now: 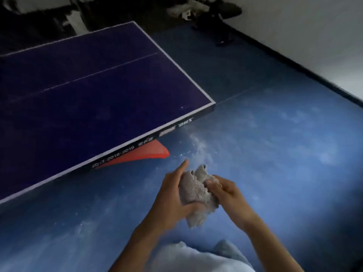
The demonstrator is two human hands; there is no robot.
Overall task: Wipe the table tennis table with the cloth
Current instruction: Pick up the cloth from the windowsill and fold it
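Observation:
A grey crumpled cloth [196, 191] is held between both hands, in front of my body and above the floor. My left hand [170, 195] holds its left side, thumb curled under it and index finger pointing forward. My right hand [225, 191] grips its right side with curled fingers. The dark blue table tennis table [88, 91] with white edge lines fills the upper left. Its near corner lies ahead and to the left of my hands.
Blue floor [275, 154] with pale dusty smears spreads to the right and below. A red object [149, 154] sticks out from under the table's edge. A white wall with a dark skirting runs along the right. Dark clutter lies at the far end.

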